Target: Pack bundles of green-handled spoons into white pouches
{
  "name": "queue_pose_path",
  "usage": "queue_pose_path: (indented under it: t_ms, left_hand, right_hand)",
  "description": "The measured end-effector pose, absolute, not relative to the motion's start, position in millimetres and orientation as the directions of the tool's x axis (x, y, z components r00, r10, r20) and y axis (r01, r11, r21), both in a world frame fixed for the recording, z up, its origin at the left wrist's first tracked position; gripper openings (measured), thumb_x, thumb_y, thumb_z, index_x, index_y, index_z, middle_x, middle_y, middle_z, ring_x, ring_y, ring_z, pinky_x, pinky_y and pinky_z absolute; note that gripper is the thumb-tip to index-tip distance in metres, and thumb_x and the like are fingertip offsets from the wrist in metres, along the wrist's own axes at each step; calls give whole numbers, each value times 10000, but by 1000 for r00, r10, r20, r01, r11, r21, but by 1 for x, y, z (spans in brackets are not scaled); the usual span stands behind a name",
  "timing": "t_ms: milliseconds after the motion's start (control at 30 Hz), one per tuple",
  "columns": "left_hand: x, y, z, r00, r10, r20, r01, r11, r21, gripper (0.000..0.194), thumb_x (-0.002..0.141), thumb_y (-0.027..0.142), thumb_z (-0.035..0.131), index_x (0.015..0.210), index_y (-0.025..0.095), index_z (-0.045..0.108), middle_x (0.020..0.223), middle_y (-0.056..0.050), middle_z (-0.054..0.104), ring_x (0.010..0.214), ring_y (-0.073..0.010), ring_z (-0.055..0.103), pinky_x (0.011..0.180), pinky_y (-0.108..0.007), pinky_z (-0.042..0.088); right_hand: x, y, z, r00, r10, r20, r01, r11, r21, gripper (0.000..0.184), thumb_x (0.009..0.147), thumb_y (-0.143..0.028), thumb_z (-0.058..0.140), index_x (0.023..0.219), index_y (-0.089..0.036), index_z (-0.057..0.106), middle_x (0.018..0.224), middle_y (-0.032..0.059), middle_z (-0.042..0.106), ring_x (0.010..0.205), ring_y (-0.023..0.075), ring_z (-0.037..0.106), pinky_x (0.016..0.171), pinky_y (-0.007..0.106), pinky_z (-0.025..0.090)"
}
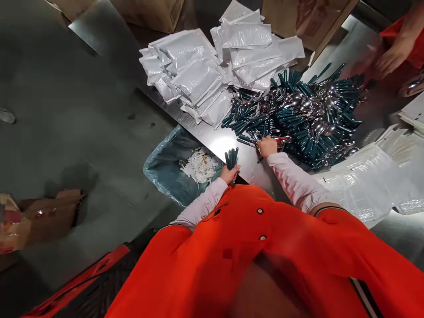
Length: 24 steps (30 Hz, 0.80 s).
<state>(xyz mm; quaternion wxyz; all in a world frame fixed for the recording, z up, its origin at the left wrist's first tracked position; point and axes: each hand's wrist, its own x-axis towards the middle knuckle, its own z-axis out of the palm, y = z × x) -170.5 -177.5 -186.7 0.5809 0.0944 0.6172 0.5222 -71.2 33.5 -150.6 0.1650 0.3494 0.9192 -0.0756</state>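
My left hand (229, 174) is closed around a bundle of dark-green-handled cutlery (231, 157), held upright close to my body at the table's edge. Which pieces these are I cannot tell, as their lower ends are hidden. At the near edge of a large heap of green-handled spoons and other cutlery (309, 110), my right hand (267, 146) is closed on cutlery. A green handle (260, 160) shows just below its fingers. Loose handles (245, 140) lie immediately left of that hand on the metal table (253, 170).
White padded packets (195, 70) are stacked behind the heap, with more flat white packets (361, 181) at right. A lined bin (159, 170) holding white scraps (200, 167) stands below the table's left edge. Cardboard boxes (308, 22) stand behind. Another person's hand (394, 57) is at upper right.
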Motion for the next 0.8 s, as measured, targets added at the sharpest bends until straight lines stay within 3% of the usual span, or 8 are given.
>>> queue_pose_path:
  t_ms: [167,233,333,533,633,700,767,800]
  left_hand:
    - [-178,-134,-179,-121,676,-727,-731,434,526,626,722,636,783,632,230,315,482,102,295,401,-36,242,401,-204,224]
    - [-178,-109,-176,-44,655,-754,-810,419,410,580,748,594,796,650,210,371,530,84,375,411,-23,227,392,-195,187]
    - [-169,-80,-173,24,663,-748,-842,418,343,487,796,564,778,716,177,495,595,58,467,418,-20,206,391,-203,192]
    - [-140,-77,-172,37,694,-719,-806,446,389,423,928,553,631,775,167,548,643,22,560,481,-45,364,463,-210,336]
    - [-133,-90,-171,95,760,-642,-718,499,484,454,895,549,665,703,189,467,608,32,509,535,-73,478,521,-219,417]
    - [-129,-97,-169,156,795,-586,-622,540,567,496,818,526,744,657,202,404,550,61,424,511,-75,460,522,-226,422]
    - [-121,-101,-167,215,804,-554,-489,580,652,521,745,462,807,625,211,367,502,87,346,467,-64,386,501,-230,393]
    - [-116,-102,-165,208,816,-539,-370,576,729,509,722,427,820,618,211,370,493,89,343,464,-63,373,500,-234,388]
  right_hand:
    - [-47,24,-141,-684,695,-223,728,672,-137,349,954,-266,489,994,-106,796,1001,212,731,945,297,617,762,369,404]
    - [-35,6,-139,-656,728,-197,754,623,-208,339,948,-301,509,974,-132,802,970,180,738,900,275,629,758,357,413]
    - [-19,-30,-138,-641,752,-158,749,567,-341,322,939,-343,533,973,-174,805,918,137,738,855,250,630,737,339,422]
    - [7,-85,-141,-677,725,-130,654,511,-558,313,962,-338,513,883,-198,782,841,126,697,858,252,607,809,370,458]
    - [24,-95,-142,-706,692,-151,571,429,-700,250,936,-377,586,872,-208,760,899,129,698,919,264,611,901,412,475]
    - [38,-98,-141,-719,677,-158,491,334,-805,229,877,-436,676,899,-222,753,934,113,703,945,261,620,962,440,476]
    - [50,-100,-136,-617,772,-152,428,166,-888,362,783,-493,771,1024,-226,738,1026,110,700,986,265,631,993,463,481]
    - [53,-100,-133,-511,847,-148,381,68,-922,519,711,-509,827,1129,-227,707,1116,118,683,1030,271,631,1000,468,488]
